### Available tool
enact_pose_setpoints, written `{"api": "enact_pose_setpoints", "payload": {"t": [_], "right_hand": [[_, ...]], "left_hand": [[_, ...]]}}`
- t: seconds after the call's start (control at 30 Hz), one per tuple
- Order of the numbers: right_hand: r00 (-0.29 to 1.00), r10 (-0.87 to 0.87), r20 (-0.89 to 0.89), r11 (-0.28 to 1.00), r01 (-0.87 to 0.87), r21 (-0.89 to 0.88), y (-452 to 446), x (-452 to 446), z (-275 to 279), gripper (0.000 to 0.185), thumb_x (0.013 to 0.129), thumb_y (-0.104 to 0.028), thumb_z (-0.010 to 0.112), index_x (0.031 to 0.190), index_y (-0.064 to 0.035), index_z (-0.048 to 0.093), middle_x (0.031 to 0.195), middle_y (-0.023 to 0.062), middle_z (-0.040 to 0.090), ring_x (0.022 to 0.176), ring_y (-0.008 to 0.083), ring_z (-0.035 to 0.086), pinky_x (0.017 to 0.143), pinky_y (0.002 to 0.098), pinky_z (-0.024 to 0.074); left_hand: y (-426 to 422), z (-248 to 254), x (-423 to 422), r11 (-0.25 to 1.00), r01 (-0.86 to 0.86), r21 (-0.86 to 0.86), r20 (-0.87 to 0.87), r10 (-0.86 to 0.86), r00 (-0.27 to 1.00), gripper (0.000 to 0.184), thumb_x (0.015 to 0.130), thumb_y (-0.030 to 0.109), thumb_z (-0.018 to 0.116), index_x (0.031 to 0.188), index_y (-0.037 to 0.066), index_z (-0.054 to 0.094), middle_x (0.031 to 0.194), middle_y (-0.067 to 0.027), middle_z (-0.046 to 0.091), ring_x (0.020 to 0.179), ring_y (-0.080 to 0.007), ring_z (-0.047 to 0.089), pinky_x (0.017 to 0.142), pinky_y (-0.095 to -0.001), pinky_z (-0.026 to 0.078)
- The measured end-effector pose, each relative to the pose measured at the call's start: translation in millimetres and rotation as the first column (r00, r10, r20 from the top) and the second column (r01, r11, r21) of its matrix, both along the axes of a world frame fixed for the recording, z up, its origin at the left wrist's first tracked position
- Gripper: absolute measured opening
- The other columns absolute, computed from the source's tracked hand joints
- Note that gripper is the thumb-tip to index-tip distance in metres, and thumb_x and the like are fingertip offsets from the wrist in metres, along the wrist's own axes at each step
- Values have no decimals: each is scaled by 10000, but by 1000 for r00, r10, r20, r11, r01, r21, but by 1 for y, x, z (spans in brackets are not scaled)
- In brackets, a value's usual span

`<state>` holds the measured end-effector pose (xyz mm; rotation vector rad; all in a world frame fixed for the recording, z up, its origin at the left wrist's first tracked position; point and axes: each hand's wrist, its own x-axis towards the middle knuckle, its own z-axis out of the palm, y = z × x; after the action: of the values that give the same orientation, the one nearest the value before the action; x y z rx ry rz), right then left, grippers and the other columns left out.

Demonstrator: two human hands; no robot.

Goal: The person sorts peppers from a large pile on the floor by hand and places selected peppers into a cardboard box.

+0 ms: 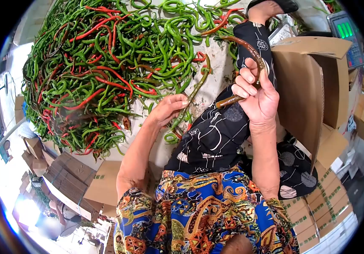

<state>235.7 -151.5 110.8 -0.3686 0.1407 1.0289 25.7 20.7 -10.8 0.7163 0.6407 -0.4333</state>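
We see one big heap of thin, curled green and red peppers; much remains, we judge
What is done we cannot tell; a narrow pale surface gives room beside the heap, an open brown cardboard box limits the right side; the right hand grips a long brownish-red pepper, the left hand pinches a slim green-brown pepper near the heap

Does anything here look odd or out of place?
The brown pepper in the right hand stands out by color: the pepper heap is mostly green and red. Whether that brown means damage, I cannot tell.
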Motion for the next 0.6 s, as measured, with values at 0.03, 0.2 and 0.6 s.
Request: {"api": "enact_pose_setpoints", "payload": {"t": [0.03,0.2,0.6], "right_hand": [[1000,-2,6,1000,2,-4,0,0,-1,377,958,-233,535,1235,22,518,833,37,512,641,89,418,625,252,361],[1000,4,9,1000,-4,-13,0,-3,-1,373,957,-247,538,1227,10,528,838,40,529,641,92,417,625,250,358],[998,16,65,998,-13,-54,5,-4,-3,391,943,-244,558,1240,6,509,860,36,542,632,80,419,618,245,346]], "left_hand": [[-3,1,1,1000,-21,12,-1,21,1000,150,868,228,660,913,99,597,764,92,528,635,-5,426,526,-172,301],[-26,-5,38,986,77,149,-12,-76,997,141,889,227,620,902,86,624,708,59,517,601,-32,432,518,-194,316],[-107,-98,88,-34,-316,948,313,-86,946,479,738,85,633,1195,-12,528,1153,-257,554,1023,-422,550,869,-424,474]]}}
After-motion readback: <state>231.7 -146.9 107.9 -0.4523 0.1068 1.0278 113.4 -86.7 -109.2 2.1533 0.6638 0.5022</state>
